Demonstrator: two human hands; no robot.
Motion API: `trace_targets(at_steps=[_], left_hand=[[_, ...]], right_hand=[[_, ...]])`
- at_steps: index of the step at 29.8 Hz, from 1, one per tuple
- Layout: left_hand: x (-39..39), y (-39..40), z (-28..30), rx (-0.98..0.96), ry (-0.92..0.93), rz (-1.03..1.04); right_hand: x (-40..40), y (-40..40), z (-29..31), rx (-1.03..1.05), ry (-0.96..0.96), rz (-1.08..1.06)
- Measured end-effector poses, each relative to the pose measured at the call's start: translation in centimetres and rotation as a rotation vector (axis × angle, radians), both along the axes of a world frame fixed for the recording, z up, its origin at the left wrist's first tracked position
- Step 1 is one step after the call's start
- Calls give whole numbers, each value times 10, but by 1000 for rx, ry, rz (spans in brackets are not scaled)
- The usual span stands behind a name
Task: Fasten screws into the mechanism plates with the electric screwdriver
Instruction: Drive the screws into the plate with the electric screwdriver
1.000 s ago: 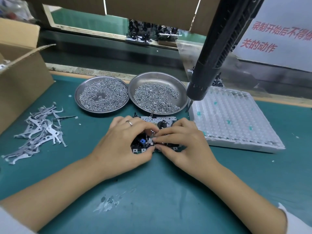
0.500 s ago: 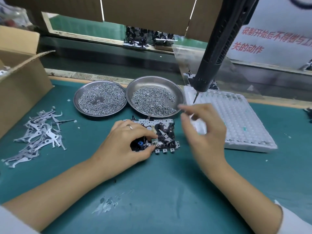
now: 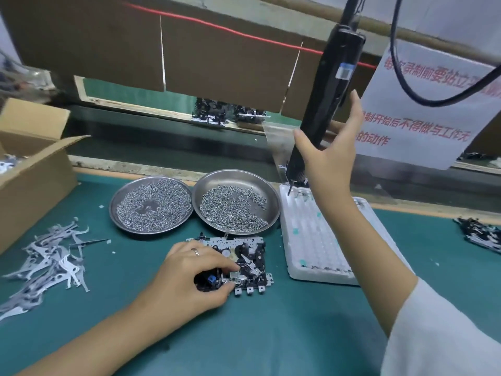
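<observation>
My left hand (image 3: 187,278) rests on the mechanism plate (image 3: 238,263), thumb and fingertips pinching its near edge against the green bench (image 3: 271,335). My right hand (image 3: 329,153) is raised, grip spread wide around the hanging electric screwdriver (image 3: 325,104), fingers not closed. Two screw dishes (image 3: 235,198) lie beyond my left grip.

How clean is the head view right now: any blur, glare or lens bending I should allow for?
Head view: wide-angle bending curves the bench edges; the right hand reaching at the electric screwdriver is slightly motion-soft; mild glare on the right screw dish; the mechanism plate under the left hand is evenly lit, with fine detail soft.
</observation>
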State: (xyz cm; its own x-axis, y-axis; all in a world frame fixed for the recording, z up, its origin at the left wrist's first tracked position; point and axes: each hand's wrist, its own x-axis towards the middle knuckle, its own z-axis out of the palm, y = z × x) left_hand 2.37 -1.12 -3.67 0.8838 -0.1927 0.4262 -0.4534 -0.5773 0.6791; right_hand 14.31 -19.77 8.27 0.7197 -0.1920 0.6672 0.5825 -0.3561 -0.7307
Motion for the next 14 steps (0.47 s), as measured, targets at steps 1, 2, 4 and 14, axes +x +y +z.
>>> trace_targets(at_steps=[1,2,4,14], left_hand=[[0,0,0,-6,-1,-1],[1,0,0,-10,-2,-2],[2,1,0,-12,-3,-5],[5,1,7,-2,7,-5]], right_hand=[[1,2,1,-5,-16,14],[0,5,2,-8,-25,38],[-5,10,2,0,-22,90],[-62,38,-10,302,-13,603]])
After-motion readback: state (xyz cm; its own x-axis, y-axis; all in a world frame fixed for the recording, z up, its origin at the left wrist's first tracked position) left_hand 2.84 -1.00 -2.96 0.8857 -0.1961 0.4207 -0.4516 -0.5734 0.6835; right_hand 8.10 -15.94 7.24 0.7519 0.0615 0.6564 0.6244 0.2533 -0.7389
